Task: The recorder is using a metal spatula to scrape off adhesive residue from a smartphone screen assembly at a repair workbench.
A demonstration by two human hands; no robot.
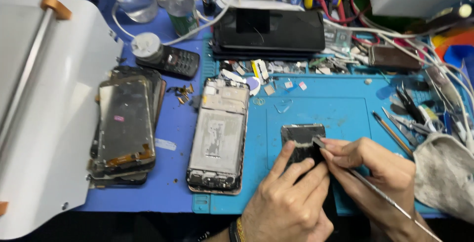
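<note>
On the cluttered blue repair mat [345,109], our left hand [289,197] pins the small dark phone part [301,141] while our right hand [375,165] grips a thin metal pry tool [365,183] against its right edge. If the tool slips, we judge it could gouge the part or our left fingers, or knock the opened phone frame [218,136] just left of our hands.

Blue work mat [316,104] on cluttered bench; white curved panel [44,123] at left; bright overhead light.

Both hands are bare, without gloves or sleeves. The left hand [284,205] wears a dark band and a yellow beaded bracelet [237,229] at the wrist. The right hand [377,170] wears nothing.
</note>
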